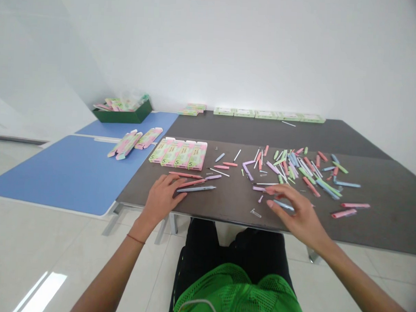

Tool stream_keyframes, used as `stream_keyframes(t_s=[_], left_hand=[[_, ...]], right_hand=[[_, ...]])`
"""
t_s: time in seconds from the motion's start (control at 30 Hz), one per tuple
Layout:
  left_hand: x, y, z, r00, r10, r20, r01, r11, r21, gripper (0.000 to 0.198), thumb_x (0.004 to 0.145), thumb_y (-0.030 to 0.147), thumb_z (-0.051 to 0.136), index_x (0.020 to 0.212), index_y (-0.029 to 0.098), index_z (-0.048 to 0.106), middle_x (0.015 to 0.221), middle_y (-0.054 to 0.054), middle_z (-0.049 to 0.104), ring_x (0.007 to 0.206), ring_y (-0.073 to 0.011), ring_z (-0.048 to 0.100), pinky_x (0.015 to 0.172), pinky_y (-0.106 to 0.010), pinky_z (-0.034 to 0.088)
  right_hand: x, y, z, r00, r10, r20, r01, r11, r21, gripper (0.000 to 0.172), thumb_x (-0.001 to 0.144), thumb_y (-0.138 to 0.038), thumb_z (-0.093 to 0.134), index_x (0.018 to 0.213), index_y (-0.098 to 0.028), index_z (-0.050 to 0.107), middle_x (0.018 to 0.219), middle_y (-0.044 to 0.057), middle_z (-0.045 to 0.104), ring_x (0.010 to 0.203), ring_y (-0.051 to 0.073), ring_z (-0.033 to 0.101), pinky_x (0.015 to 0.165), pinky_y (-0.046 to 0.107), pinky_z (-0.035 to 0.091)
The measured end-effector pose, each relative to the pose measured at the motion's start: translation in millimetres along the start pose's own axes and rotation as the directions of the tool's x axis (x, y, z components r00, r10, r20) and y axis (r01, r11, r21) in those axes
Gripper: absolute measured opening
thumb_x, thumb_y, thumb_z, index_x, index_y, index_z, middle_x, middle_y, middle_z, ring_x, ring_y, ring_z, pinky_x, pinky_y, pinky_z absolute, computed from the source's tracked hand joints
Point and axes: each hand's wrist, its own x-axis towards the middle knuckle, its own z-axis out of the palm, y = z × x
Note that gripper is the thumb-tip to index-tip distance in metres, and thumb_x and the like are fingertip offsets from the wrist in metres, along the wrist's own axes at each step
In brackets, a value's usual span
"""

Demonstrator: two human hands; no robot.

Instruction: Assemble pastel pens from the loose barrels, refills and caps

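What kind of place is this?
It looks like a small packing room: loose pen parts on a dark table, a row of pastel boxes, and a green bin with more.

At the end of the blue counter (140, 123) there stands one green tray (123, 117) with pink-green paper boxes (115, 104) inside, near the white wall (212, 50).

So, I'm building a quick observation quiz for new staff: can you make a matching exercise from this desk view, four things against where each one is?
Things:
1. Left hand
2. Right hand
3. Dark green tray
4. Four printed boxes

Places:
A. Far left, holding flattened cartons
B. Just above a pale blue pen
C. Side by side on the dark table
D. Beside a grey-blue pen

Pairs: 1-D, 2-B, 3-A, 4-C
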Motion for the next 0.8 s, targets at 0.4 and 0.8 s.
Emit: stream_keyframes(t_s=[0.4, 0.8], left_hand=[[18, -12, -2.8, 0.986, -0.023, 0.166, 0.027, 0.999, -0.025, 0.027, 0.101, 0.04, 0.061, 0.111, 0.023, 0.079, 0.118, -0.01, 0.074, 0.113, -0.0314, 0.063, 0.099, -0.045, 0.048], [47, -36, -25.0, 0.928, 0.103, 0.359, -0.091, 0.995, -0.05, 0.022, 0.096, 0.021, 0.06, 0.107, 0.025, 0.078, 0.116, -0.008, 0.078, 0.107, -0.0261, 0.073, 0.091, -0.034, 0.054]], right_hand=[[-77, 68, -99, 0.929, 0.21, -0.304, -0.326, 0.852, -0.409, 0.034, 0.091, -0.059, 0.067, 0.088, -0.025, 0.071, 0.077, 0.009, 0.073, 0.06, 0.023, 0.064, 0.06, 0.037, 0.049], [-108, 109, -118, 0.746, 0.47, -0.472, -0.614, 0.76, -0.214, 0.048, 0.087, -0.059, 0.065, 0.055, -0.028, 0.046, 0.053, -0.001, 0.041, 0.051, 0.021, 0.046, 0.056, 0.036, 0.037]])
